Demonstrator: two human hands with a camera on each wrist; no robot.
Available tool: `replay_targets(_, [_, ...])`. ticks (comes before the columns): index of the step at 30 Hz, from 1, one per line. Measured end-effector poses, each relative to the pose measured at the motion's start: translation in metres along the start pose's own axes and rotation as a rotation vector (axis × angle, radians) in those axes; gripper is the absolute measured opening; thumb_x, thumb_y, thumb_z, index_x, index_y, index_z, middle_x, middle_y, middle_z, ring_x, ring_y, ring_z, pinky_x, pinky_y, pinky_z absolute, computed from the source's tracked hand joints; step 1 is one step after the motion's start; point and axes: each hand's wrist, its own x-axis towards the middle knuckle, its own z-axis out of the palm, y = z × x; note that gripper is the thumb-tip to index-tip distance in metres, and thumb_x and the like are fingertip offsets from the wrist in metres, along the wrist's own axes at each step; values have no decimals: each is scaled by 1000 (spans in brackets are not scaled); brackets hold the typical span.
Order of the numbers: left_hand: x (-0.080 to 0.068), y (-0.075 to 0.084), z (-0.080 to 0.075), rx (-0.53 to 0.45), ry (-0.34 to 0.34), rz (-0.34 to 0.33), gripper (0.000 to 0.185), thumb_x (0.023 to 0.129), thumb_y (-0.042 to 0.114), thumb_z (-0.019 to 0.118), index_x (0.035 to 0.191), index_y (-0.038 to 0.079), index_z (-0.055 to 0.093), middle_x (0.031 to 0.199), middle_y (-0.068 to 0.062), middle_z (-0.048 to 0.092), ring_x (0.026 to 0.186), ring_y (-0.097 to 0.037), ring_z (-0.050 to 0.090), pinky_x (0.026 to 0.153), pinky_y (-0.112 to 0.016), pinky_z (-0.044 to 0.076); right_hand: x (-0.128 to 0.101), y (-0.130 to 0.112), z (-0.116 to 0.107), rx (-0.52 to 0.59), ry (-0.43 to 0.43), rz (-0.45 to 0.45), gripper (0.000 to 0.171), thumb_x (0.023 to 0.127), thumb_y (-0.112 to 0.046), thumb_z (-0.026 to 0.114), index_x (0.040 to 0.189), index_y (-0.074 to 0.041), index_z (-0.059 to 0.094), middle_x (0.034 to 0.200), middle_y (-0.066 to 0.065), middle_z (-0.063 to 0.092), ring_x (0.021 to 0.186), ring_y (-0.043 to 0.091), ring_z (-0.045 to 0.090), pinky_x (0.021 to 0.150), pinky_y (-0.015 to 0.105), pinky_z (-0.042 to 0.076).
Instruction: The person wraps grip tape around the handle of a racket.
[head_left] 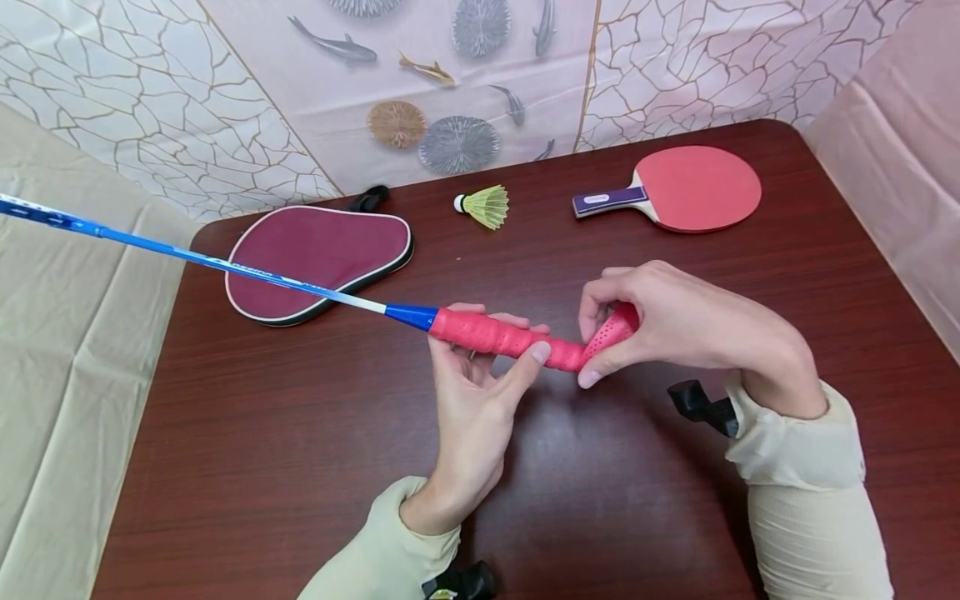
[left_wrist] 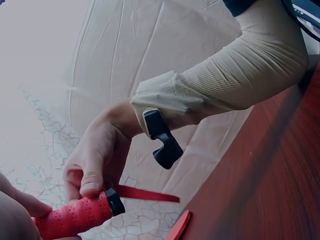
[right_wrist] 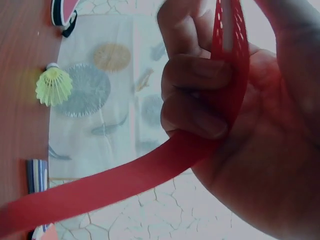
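Note:
My left hand [head_left: 474, 417] holds a badminton racket [head_left: 411, 316] by its handle, thumb on top and fingers behind. The blue shaft slants up to the left; its head lies outside the head view. Red perforated grip tape [head_left: 487, 332] winds round the handle in overlapping turns. At the handle's butt end, my right hand [head_left: 682, 321] pinches the tape's loose part. In the right wrist view, fingers curl round this red strip [right_wrist: 115, 192], and its tail hangs free. A black end cap [left_wrist: 115, 201] shows on the butt in the left wrist view.
On the dark wooden table [head_left: 300, 467] lie a maroon paddle case [head_left: 315, 242] at back left, a yellow shuttlecock [head_left: 483, 207] at the back middle, and a red table tennis paddle [head_left: 701, 190] at back right. Patterned cloth [head_left: 480, 83] hangs behind.

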Motion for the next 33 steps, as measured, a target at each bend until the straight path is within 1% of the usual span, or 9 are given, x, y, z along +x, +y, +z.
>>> replay_targets(4, [1,2,0,9,-4,-1,62,81,-15,70,126,6,34,114,-30,53,102,-48,62,88,-50,52,-6,2,-6,29,20,22,29,70,-55,82,78,-34,63,78,-10,57,65,7,52,59,25,44])
replay_targets(8, [1,4,0,5,-10,-1,62,81,-16,69,126,6,34,114,-30,53,103,-49,61,88,-50,52,-7,5,-8,48,29,4,19,76,-46,81,82,-37,66,81,-11,59,67,7,54,60,24,45])
replay_targets(14, [1,3,0,-16,-10,5,60,82,-16,68,126,6,33,113,-30,53,103,-54,59,88,-48,53,-3,8,-5,54,21,-24,15,80,-43,79,84,-37,67,82,-10,59,72,7,54,65,24,45])
replay_targets(21, [0,3,-1,-36,-10,-24,59,83,-15,67,127,5,34,114,-33,51,102,-51,60,91,-49,51,0,11,-3,121,-64,3,12,83,-33,79,90,-33,70,89,-7,61,75,8,57,67,25,47])
replay_targets(27, [-1,3,-2,-42,-14,-33,59,83,-14,68,130,5,38,120,-27,49,103,-49,62,88,-48,53,2,14,-2,142,-156,-68,15,87,-28,76,99,-35,72,90,-12,65,85,9,55,69,25,48])
replay_targets(29, [-1,3,-2,-43,-20,-36,58,83,-14,69,130,4,40,121,-27,49,103,-49,62,87,-48,54,2,15,-1,148,-187,-97,15,88,-26,75,100,-36,72,91,-15,66,89,10,54,71,26,48])
replay_targets(31, [-2,4,-2,-43,-28,-40,58,82,-13,69,130,4,41,121,-28,50,103,-49,62,86,-48,54,3,16,-1,148,-211,-124,16,89,-25,74,101,-36,72,89,-15,66,91,11,53,78,25,47])
replay_targets(32, [-2,4,-2,-43,-31,-42,58,82,-14,69,129,3,41,120,-29,51,103,-49,62,86,-49,54,3,16,0,150,-220,-127,16,90,-24,73,102,-36,72,89,-16,67,93,10,54,85,25,46])
replay_targets(33, [-2,4,-2,-44,-35,-46,58,82,-14,69,129,3,41,119,-30,51,103,-49,62,86,-49,54,3,16,0,147,-225,-134,16,90,-24,73,101,-36,72,87,-16,66,92,10,54,85,24,45])
